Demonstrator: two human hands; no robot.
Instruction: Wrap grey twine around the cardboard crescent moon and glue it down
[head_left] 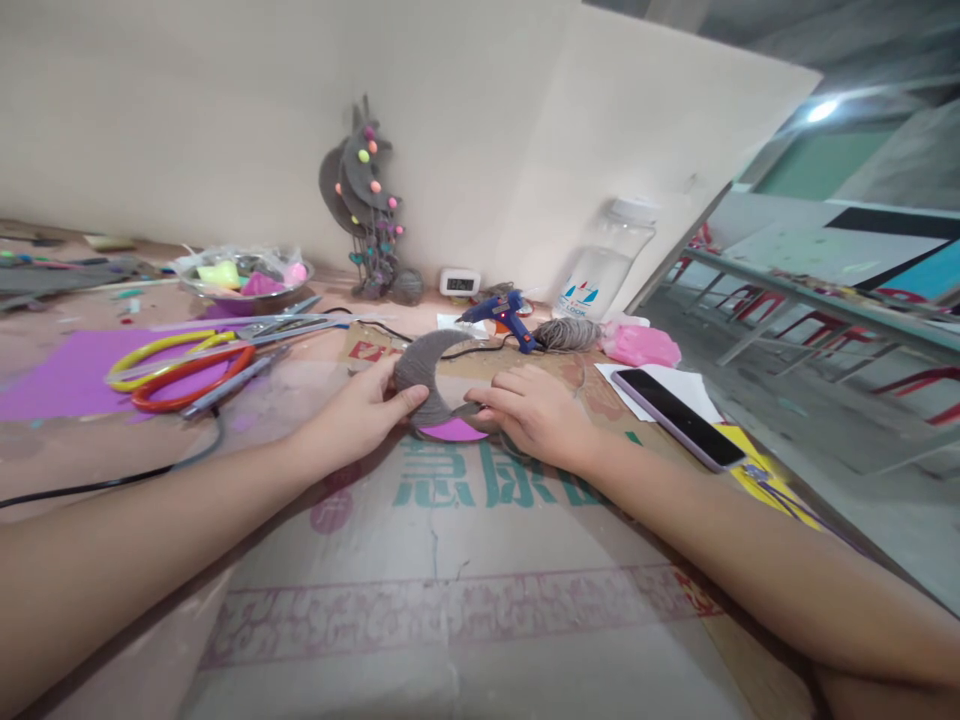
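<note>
One grey crescent (416, 375), observed over the cardboard (442, 545). I have the left hand (369, 403) gripping its outer curve, thumb on the face; the right hand (538, 415) pinches its lower tip. A purple piece (454, 430) shows just below; I log the glue gun (510, 322) beyond.

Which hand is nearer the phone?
Right. The right hand is just left of the phone, its fingers at the lower tip of the grey crescent. The left hand is farther left, gripping the crescent's outer edge.
</note>
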